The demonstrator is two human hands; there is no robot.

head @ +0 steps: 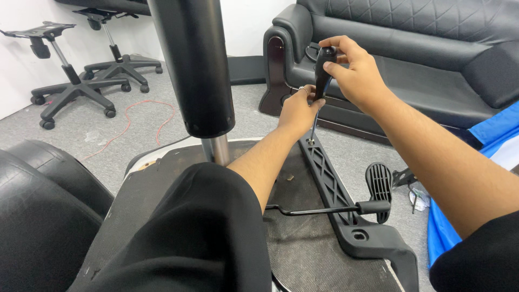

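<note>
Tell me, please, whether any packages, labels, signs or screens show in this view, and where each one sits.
None can be made out: the view holds a screwdriver in the right hand, an upturned chair seat, spare chair bases and a black sofa.

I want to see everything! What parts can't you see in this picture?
- Screwdriver tip, head view: too small to tell if it meets a screw.
- Left hand fingers: hidden behind the screwdriver shaft.
- Gas cylinder top: cut off by the upper edge.
- Armrest bracket lower end: cut off by the bottom edge.
</note>
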